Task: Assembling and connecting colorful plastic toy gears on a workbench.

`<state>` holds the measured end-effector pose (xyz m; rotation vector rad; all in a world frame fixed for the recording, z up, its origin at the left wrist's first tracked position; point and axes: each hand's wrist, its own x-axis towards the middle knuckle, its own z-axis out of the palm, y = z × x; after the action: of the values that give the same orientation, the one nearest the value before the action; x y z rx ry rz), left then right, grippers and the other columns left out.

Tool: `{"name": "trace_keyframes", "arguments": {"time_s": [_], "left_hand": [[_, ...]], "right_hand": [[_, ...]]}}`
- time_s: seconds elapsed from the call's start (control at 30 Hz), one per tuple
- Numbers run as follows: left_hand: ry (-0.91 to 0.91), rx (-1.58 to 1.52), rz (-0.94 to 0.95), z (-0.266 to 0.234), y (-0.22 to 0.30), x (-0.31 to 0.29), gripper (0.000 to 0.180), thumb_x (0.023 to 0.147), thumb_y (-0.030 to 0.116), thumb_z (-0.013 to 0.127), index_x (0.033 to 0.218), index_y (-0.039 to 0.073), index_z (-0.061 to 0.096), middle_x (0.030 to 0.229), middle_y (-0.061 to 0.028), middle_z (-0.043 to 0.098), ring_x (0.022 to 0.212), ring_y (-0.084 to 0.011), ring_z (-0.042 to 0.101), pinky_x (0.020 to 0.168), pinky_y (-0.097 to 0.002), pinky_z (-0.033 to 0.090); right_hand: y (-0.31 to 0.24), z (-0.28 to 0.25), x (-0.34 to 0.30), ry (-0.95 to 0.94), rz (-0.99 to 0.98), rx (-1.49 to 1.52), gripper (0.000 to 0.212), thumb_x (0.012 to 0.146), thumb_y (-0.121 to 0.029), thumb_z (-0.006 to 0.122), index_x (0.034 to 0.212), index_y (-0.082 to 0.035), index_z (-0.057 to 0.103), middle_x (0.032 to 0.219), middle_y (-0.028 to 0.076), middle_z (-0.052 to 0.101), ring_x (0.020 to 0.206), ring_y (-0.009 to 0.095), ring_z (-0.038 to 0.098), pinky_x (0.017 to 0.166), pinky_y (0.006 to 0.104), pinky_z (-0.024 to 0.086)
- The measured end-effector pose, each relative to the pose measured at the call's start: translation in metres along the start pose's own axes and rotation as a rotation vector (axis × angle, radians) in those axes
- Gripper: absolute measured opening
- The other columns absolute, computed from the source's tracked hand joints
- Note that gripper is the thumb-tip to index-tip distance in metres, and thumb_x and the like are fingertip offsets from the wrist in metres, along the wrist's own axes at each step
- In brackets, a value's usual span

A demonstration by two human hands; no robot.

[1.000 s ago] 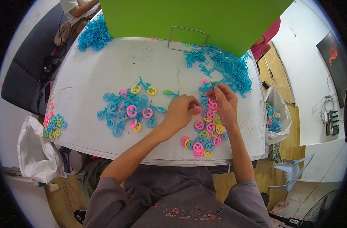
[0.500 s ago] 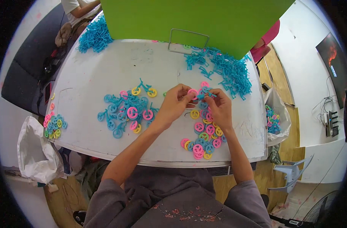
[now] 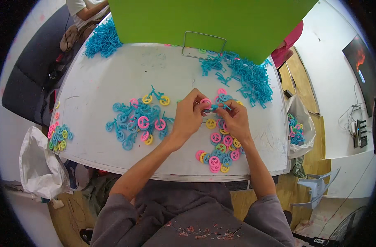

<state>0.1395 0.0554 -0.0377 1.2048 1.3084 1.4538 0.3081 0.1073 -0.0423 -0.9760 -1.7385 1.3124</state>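
Note:
Above the near right part of the table, my left hand pinches a small pink plastic wheel. My right hand closes its fingertips on a blue toy bicycle frame, which meets the pink wheel between the two hands. Fingers partly cover the joint. Below and around my right hand lie loose wheels in pink, blue, yellow and green. Left of my left hand is a heap of blue toy bicycles with coloured wheels; one with yellow wheels lies at its far edge.
A green board stands across the table's far side. Blue frames are heaped at far right and far left. More wheels lie at the left edge. White sacks flank the table. Other people sit beyond.
Both hands have shifted slightly left with the pink wheel and blue frame. The wheel has turned a little and sits lower. The heaps on the table look the same.

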Motion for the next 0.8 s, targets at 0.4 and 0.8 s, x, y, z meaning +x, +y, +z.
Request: {"name": "trace_keyframes", "arguments": {"time_s": [0.4,0.8], "left_hand": [[0.039,0.081,0.189,0.005,0.007,-0.004,0.015,0.090,-0.002,0.053,0.101,-0.001,0.063,0.080,-0.0108,0.067,0.069,-0.0138,0.063,0.062,-0.0267,0.051],[0.041,0.075,0.168,0.001,0.015,-0.005,0.013,0.093,0.000,0.052,0.101,-0.003,0.061,0.089,-0.0108,0.067,0.077,-0.0139,0.065,0.067,-0.0263,0.053]], "right_hand": [[-0.012,0.004,-0.002,0.018,0.173,0.247,0.017,0.092,-0.013,0.061,0.099,0.002,0.062,0.084,0.007,0.067,0.075,0.009,0.061,0.066,0.0218,0.049],[-0.023,0.000,-0.002,-0.003,0.095,0.104,0.017,0.091,-0.013,0.061,0.098,0.003,0.064,0.087,0.008,0.068,0.076,0.009,0.061,0.066,0.0207,0.048]]}}
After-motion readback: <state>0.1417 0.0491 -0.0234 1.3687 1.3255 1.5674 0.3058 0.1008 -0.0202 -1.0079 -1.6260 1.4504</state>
